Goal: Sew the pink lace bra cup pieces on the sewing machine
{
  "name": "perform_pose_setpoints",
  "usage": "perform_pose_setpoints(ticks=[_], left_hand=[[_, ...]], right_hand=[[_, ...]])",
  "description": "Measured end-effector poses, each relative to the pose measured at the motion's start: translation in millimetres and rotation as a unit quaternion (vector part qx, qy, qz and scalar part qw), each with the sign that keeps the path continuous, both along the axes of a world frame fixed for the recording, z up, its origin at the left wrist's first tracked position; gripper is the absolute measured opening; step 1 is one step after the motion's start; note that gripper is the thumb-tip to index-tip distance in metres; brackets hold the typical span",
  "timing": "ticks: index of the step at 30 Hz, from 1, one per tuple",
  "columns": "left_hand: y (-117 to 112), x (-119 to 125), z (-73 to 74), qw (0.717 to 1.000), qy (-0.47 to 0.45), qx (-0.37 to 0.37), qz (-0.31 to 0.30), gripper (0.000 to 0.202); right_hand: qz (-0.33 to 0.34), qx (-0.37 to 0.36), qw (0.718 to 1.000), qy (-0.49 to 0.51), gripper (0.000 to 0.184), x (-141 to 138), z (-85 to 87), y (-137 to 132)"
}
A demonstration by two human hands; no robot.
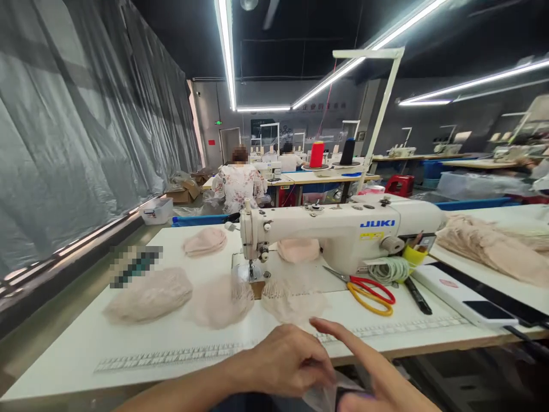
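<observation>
My left hand [289, 360] reaches in from the lower left over the table's front edge. Its fingers are curled closed around a piece of translucent, whitish plastic film [321, 397]. Close by on the right is my right hand [377, 372], its index finger stretched out and its thumb apart; the other fingers are hidden. A small dark thing with a purple edge shows by the right thumb, too cut off to name. Just beyond the hands lie thin pale pink fabric pieces [295, 300] in front of the sewing machine [317, 226].
More pale pink fabric stacks [150, 294] lie on the white table [77, 343]. Scissors [371, 294], a black cutter [418, 294], a yellow cup [414, 257] and a white control box [465, 294] stand right. A ruler strip [171, 355] runs along the front. A person [240, 183] sits ahead.
</observation>
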State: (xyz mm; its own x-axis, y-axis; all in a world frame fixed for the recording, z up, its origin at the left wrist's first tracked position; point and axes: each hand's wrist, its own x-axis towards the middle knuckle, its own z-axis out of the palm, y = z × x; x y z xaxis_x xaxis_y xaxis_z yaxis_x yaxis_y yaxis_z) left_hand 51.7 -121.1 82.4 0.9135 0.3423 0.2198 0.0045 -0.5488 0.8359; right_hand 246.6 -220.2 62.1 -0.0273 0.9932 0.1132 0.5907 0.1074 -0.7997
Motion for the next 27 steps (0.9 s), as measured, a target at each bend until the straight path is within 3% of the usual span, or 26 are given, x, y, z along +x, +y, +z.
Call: perform_pose_setpoints(ticks=[2, 4, 5, 9, 15, 22, 27], left_hand=[[-6.0, -11.6, 3.6, 1.000, -0.002, 0.015, 0.021, 0.019], [-9.1, -24.4, 4.6, 0.996, 0.018, -0.022, 0.080, 0.020], [-10.1, -31.2, 4.2, 0.992, 0.035, -0.054, 0.108, 0.019], [-14.2, -53.8, -0.8, 0.969, 0.081, -0.182, 0.147, 0.028], [-19.9, -65.8, -5.8, 0.953, 0.110, -0.243, 0.142, 0.022], [-21.2, -69.0, -7.2, 0.952, 0.126, -0.239, 0.143, 0.032], [-20.7, -73.4, -8.1, 0.966, 0.118, -0.164, 0.163, 0.026]], right_hand=[[0.069, -0.047, 0.996, 0.033, 0.053, -24.8, 0.6, 17.0], [0.113, -0.075, 0.990, 0.049, 0.028, -44.0, 1.7, 25.6], [0.116, -0.082, 0.989, 0.050, 0.025, -50.5, 2.1, 26.5], [0.076, -0.080, 0.992, 0.055, 0.040, -59.7, 2.3, 18.5], [0.031, -0.098, 0.992, 0.079, 0.044, -58.2, 4.3, 8.0], [0.048, -0.112, 0.989, 0.079, 0.044, -56.2, 3.2, 9.1], [0.048, -0.097, 0.994, 0.025, 0.042, -46.5, 0.5, 7.8]])
